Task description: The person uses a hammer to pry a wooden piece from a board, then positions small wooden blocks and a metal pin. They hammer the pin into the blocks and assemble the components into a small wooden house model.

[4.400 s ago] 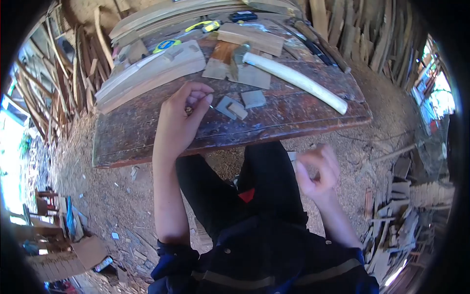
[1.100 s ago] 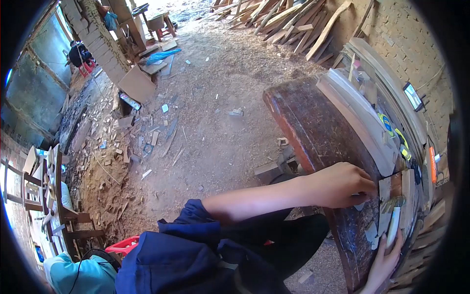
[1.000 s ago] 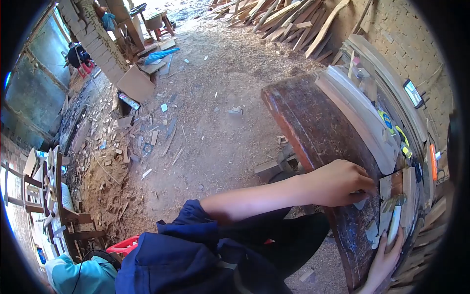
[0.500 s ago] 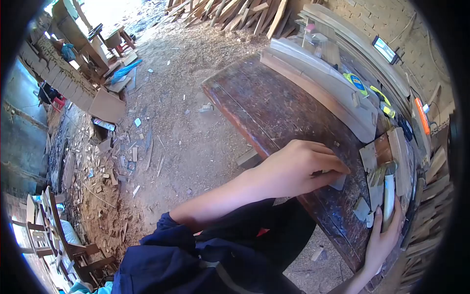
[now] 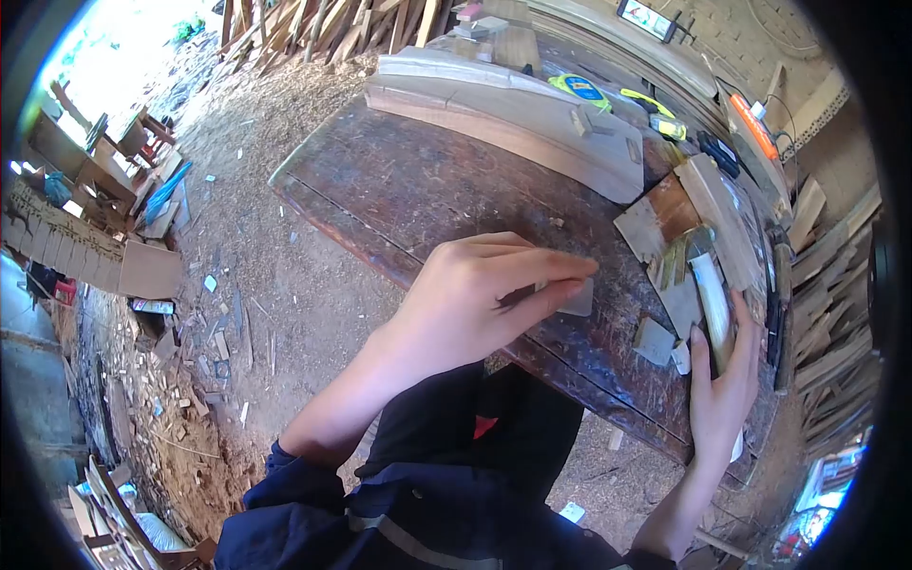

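My left hand (image 5: 499, 290) hovers over the near part of a worn brown wooden table (image 5: 427, 180), thumb and fingers brought together in a pinch. A pale, see-through flat piece (image 5: 578, 298) shows just under its fingertips; I cannot tell whether the pinch grips it. On the right, my right hand (image 5: 730, 380) has its thumb and fingers around a whitish tube-shaped object (image 5: 712, 294) with a greyish end. That object lies over a flat wood piece (image 5: 676, 296). Beside the right thumb are a small greyish block (image 5: 655, 340) and a smaller white bit (image 5: 681, 357).
Long curved wood pieces (image 5: 503, 114) lie along the table's far side, with a yellow-blue tape measure (image 5: 580, 91) behind. An orange power strip (image 5: 754, 125) and a lit screen (image 5: 649, 18) are at the back right. Wood scraps (image 5: 223, 347) litter the floor.
The camera view has turned, so the table and its things sit further left and higher. My left thumb and fingertips show a little more apart. My right hand stays around the tube-shaped object.
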`<state>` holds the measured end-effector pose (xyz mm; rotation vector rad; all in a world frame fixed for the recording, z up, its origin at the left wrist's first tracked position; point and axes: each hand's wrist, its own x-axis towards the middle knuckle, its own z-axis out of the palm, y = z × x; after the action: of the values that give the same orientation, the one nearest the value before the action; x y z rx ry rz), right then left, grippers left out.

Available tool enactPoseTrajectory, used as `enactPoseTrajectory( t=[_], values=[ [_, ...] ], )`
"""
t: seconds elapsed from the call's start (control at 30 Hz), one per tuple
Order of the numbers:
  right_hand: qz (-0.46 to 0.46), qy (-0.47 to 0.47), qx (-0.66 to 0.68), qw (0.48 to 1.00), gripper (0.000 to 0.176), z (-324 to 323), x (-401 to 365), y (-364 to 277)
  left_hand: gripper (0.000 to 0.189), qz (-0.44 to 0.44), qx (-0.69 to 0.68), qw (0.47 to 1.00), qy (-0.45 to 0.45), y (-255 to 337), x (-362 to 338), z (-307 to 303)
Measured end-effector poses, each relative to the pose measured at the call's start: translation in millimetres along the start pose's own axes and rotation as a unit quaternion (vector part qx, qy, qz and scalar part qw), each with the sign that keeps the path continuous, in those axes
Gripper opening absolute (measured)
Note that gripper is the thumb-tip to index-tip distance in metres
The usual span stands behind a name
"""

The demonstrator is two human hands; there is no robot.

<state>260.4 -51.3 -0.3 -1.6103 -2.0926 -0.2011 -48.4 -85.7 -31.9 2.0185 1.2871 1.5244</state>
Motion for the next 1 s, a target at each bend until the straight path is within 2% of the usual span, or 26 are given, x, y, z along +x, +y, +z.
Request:
enactPoseTrajectory(
  t=[0.43, 0.5, 0.93, 1.0],
  values=[
    [0.004, -0.015, 0.009, 1.0, 0.058, -0.9, -2.3, 5.5, 0.012, 0.007, 0.087, 0.996, 0.023, 3.7, 5.2, 11.0],
    [-0.008, 0.002, -0.021, 1.0, 0.058, 4.1, -3.2, 10.8, 0.012, 0.017, 0.093, 0.995, 0.026, 2.4, 5.8, 12.7],
    [0.009, -0.019, 0.001, 1.0, 0.056, -0.9, -2.2, 5.7, 0.014, 0.06, 0.129, 0.99, 0.011, -0.9, 0.7, 13.0],
    [0.01, -0.032, 0.011, 0.999, 0.056, -3.9, -2.0, 3.7, 0.015, 0.094, 0.108, 0.99, 0.015, -3.7, 0.9, 14.3]
  ],
)
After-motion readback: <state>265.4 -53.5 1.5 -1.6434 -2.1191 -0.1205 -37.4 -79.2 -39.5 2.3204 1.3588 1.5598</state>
